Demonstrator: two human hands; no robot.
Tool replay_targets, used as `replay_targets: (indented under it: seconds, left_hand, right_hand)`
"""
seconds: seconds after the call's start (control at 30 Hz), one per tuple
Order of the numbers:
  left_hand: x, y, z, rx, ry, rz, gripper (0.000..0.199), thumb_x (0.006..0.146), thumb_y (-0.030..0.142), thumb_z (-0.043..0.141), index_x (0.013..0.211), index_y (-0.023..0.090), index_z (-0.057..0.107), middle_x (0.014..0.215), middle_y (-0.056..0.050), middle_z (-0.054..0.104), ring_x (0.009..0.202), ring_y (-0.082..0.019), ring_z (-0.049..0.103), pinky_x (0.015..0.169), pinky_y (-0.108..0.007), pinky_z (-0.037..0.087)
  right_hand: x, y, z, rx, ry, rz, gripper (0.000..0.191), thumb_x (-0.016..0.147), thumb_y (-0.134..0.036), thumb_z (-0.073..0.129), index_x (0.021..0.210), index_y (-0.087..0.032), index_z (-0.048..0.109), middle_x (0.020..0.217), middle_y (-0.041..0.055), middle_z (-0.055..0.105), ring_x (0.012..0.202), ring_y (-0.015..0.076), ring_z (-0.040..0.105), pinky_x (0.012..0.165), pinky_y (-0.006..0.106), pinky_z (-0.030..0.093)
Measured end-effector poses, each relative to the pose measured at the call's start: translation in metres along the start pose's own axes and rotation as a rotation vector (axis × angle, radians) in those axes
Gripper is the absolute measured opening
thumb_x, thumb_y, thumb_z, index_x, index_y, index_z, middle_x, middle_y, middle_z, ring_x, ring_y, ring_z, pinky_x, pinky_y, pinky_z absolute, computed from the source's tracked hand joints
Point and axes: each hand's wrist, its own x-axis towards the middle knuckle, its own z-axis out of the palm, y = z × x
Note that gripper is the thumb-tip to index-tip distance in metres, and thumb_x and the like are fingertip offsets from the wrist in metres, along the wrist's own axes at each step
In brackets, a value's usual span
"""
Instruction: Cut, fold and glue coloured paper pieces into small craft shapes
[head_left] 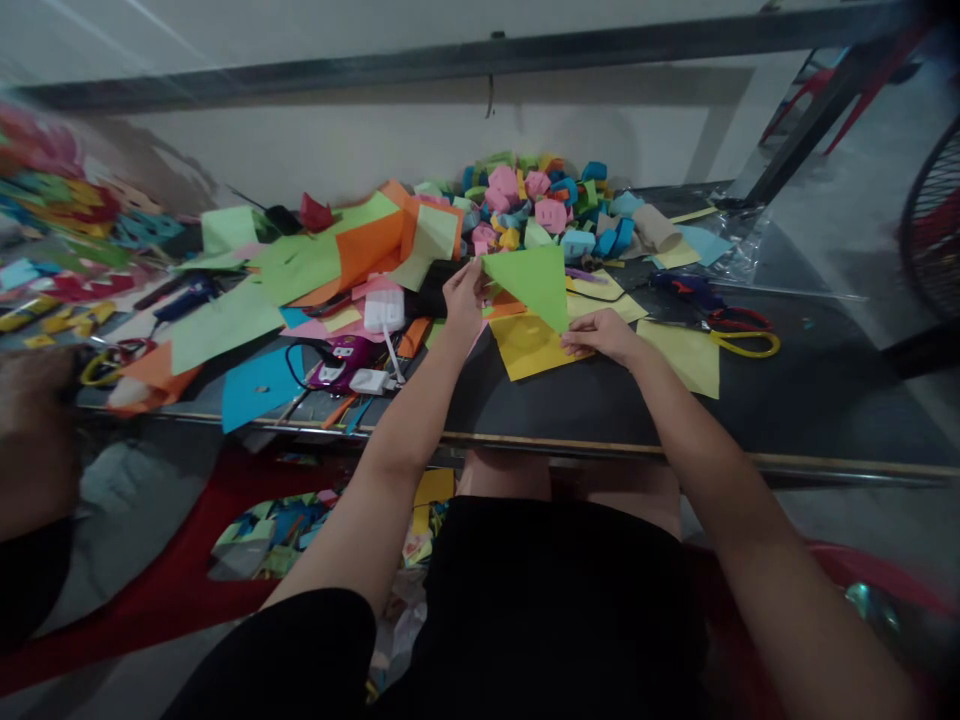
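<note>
A bright green sheet of paper (534, 278), triangular in outline, is held up between my two hands over the dark table. My left hand (463, 292) pinches its upper left corner. Lower down, my right hand (600, 335) has its fingers closed at the bottom corner of the green paper. A yellow sheet of paper (525, 350) lies on the table beneath, partly covered by the green one and close to my right fingertips. To the right, a pale yellow sheet (686, 355) lies under scissors with yellow and red handles (746, 335).
Folded paper pieces (551, 205) are heaped at the back. A purple power strip (343, 362) with chargers and cables sits left of my left forearm. Coloured sheets (225, 325) spread leftward, near another person's arm (34, 440). A fan (934, 220) stands at the right.
</note>
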Motion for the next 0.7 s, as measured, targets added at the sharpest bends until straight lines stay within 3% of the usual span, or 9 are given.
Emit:
replay_targets:
  seconds: [0.2,0.37,0.43,0.53,0.6,0.7]
  left_hand:
    - [0.0,0.007,0.002,-0.043,-0.057,-0.079,0.015,0.095,0.027,0.064,0.102,0.018,0.073,0.093,-0.006,0.077,0.085,-0.013,0.074,0.072,-0.02,0.057]
    - [-0.004,0.003,0.006,0.006,-0.198,-0.209,0.025,0.094,0.039,0.067,0.112,0.021,0.069,0.113,-0.006,0.076,0.107,-0.021,0.075,0.084,-0.026,0.059]
    - [-0.013,-0.006,0.008,0.099,-0.316,-0.253,0.03,0.087,0.037,0.077,0.11,0.021,0.069,0.107,-0.006,0.078,0.104,-0.022,0.076,0.083,-0.028,0.059]
    - [-0.029,-0.02,0.012,0.242,-0.481,-0.293,0.03,0.075,0.031,0.089,0.09,0.017,0.067,0.083,-0.004,0.077,0.088,-0.02,0.078,0.075,-0.025,0.056]
    - [-0.037,-0.026,0.015,0.303,-0.504,-0.287,0.031,0.074,0.029,0.09,0.076,0.015,0.063,0.07,-0.002,0.073,0.075,-0.017,0.077,0.067,-0.023,0.052]
    - [-0.04,-0.029,0.019,0.316,-0.45,-0.261,0.037,0.074,0.03,0.09,0.065,0.016,0.057,0.061,-0.001,0.07,0.064,-0.013,0.073,0.063,-0.021,0.049]
  right_hand:
    - [0.002,0.001,-0.001,-0.048,0.119,-0.064,0.023,0.071,-0.024,0.089,0.064,-0.015,0.069,0.068,0.008,0.076,0.057,0.0124,0.07,0.052,0.019,0.058]
    - [0.004,0.001,-0.002,-0.047,0.178,-0.193,0.032,0.073,-0.043,0.087,0.076,-0.016,0.071,0.079,0.0095,0.079,0.062,0.0141,0.072,0.05,0.019,0.055]
    - [0.004,0.001,-0.002,-0.063,0.163,-0.255,0.037,0.071,-0.05,0.086,0.078,-0.016,0.072,0.08,0.0093,0.079,0.063,0.0145,0.073,0.05,0.019,0.054]
    - [0.003,0.002,-0.001,-0.098,0.131,-0.317,0.04,0.068,-0.053,0.086,0.077,-0.017,0.073,0.077,0.0079,0.078,0.06,0.0149,0.072,0.049,0.021,0.054]
    - [0.003,0.003,0.0,-0.14,0.118,-0.336,0.039,0.068,-0.053,0.086,0.076,-0.017,0.075,0.073,0.007,0.077,0.059,0.0153,0.071,0.048,0.022,0.053]
    - [0.004,0.004,0.001,-0.173,0.162,-0.348,0.039,0.07,-0.055,0.084,0.077,-0.017,0.076,0.071,0.0068,0.076,0.058,0.0154,0.071,0.049,0.022,0.055]
